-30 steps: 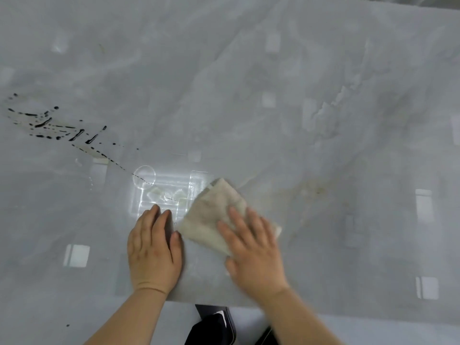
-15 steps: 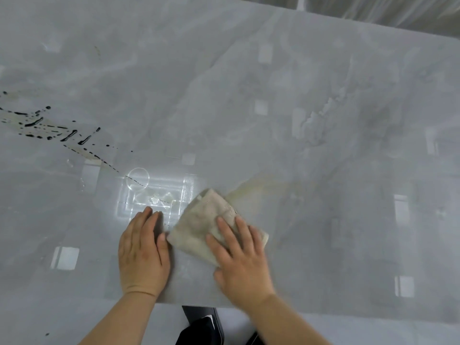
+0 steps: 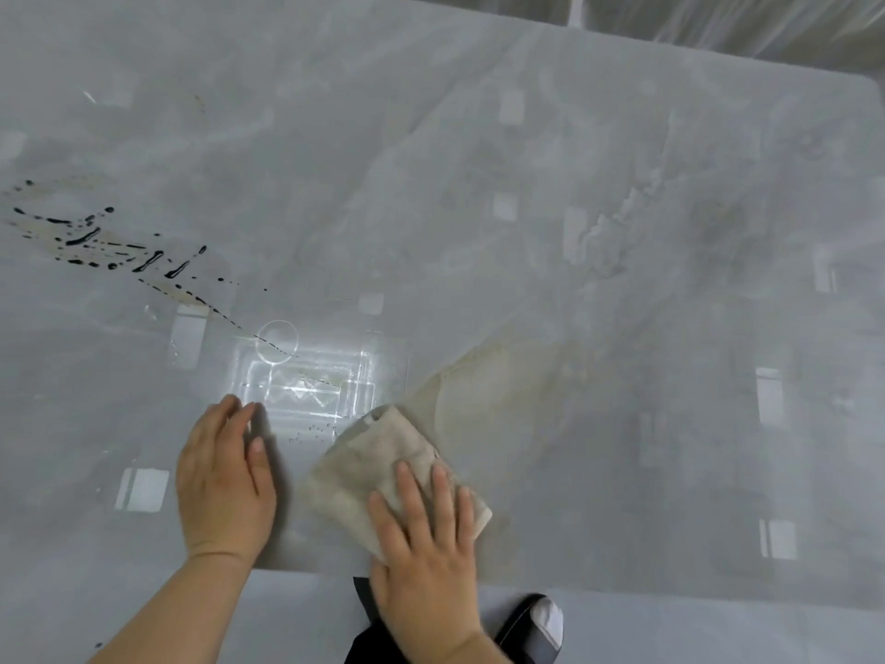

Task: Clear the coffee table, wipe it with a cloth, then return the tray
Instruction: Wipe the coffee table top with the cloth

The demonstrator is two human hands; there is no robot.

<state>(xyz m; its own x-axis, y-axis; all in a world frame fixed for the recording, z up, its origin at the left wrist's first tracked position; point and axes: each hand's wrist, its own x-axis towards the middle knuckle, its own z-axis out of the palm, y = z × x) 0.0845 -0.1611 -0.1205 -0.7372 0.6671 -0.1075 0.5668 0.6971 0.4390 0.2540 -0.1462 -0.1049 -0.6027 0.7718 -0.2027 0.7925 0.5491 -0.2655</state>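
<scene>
I see pale grey floor [image 3: 718, 630] along the near edge, glossy like the marble-look top beyond it. At the far right, blurred light streaks [image 3: 718, 26] cross a darker strip. Square ceiling-light reflections [image 3: 142, 489] dot the sheen.

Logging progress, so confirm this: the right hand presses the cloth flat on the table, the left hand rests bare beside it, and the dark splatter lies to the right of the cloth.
One error: the dark splatter lies left of the cloth, as the head view shows. The rest stands.
</scene>
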